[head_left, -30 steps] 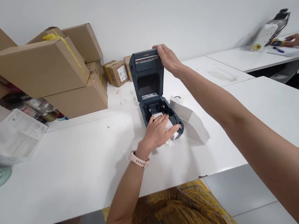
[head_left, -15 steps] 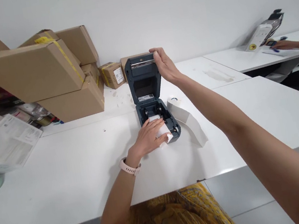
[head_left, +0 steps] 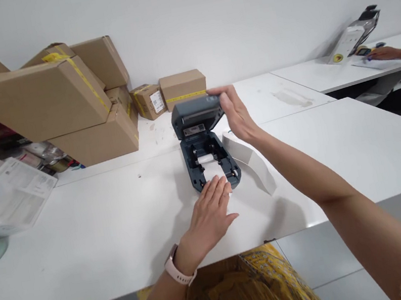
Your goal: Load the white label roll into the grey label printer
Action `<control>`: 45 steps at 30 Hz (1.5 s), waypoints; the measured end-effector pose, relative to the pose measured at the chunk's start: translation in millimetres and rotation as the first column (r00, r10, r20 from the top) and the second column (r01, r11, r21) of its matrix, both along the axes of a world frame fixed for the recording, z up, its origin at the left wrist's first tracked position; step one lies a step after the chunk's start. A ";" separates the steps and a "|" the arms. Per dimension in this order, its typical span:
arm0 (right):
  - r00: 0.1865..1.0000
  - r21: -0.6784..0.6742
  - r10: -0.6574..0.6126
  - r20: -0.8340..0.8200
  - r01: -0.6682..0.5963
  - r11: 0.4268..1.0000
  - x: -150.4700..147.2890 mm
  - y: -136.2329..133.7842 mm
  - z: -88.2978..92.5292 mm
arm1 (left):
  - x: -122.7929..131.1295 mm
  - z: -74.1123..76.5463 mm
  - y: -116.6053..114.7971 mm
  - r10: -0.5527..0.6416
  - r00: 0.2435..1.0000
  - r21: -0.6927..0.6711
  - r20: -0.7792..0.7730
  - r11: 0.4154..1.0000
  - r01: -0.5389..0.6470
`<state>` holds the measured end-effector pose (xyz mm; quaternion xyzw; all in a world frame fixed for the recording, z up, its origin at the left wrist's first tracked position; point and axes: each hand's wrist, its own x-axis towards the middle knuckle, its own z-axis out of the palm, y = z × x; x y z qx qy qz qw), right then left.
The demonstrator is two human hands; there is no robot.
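Observation:
A dark grey label printer stands on the white table with its lid tilted partway down. My right hand grips the lid's right front corner, thumb on one side and fingers over the top. Inside the printer, a white paper strip runs forward from the holder to the front edge. My left hand lies flat with fingers stretched, its fingertips pressing the strip at the printer's front. A loose curl of white label paper lies just right of the printer, partly behind my right hand.
Cardboard boxes are stacked on the left, with smaller boxes behind the printer. A clear-wrapped package sits at the left. At the far right, another person's hand rests over paper on the adjoining table.
My right hand has swung the printer's lid forward and down from nearly upright. My left hand has slid back toward me, from over the printer's inside to its front edge.

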<state>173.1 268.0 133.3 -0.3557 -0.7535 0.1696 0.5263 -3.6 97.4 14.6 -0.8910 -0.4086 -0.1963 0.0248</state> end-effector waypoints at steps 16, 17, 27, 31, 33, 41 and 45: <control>0.989 0.225 0.028 0.147 -0.061 0.972 22.4 -95.6 -124.5 | -6.8 25.4 10.6 -0.104 0.896 0.527 0.432 0.835 -0.158; 0.992 0.230 0.011 0.130 -0.041 0.972 19.9 -96.0 -124.1 | -8.7 21.0 18.5 -0.075 0.898 0.514 0.433 0.839 -0.178; 0.999 0.306 -0.049 -0.004 0.048 0.951 7.3 -91.5 -134.7 | -12.1 -3.6 35.1 -0.026 0.903 0.417 0.430 0.893 -0.173; 0.998 0.299 -0.042 -0.051 0.055 0.953 5.2 -90.8 -134.7 | -8.8 1.0 20.0 0.089 0.755 0.178 0.649 0.948 -0.265; 0.997 0.279 -0.030 -0.069 0.048 0.959 4.3 -92.2 -133.2 | -4.5 -0.6 3.5 0.255 0.543 -0.028 0.800 0.920 -0.391; 0.998 0.185 -0.012 -0.069 0.024 0.982 5.0 -97.9 -131.1 | 24.7 12.5 -16.6 0.825 0.222 -0.816 0.520 0.403 0.415; 1.000 0.181 -0.003 -0.005 0.004 0.983 8.9 -98.3 -132.6 | 36.4 21.1 -0.2 0.828 0.236 -0.763 0.508 0.307 0.569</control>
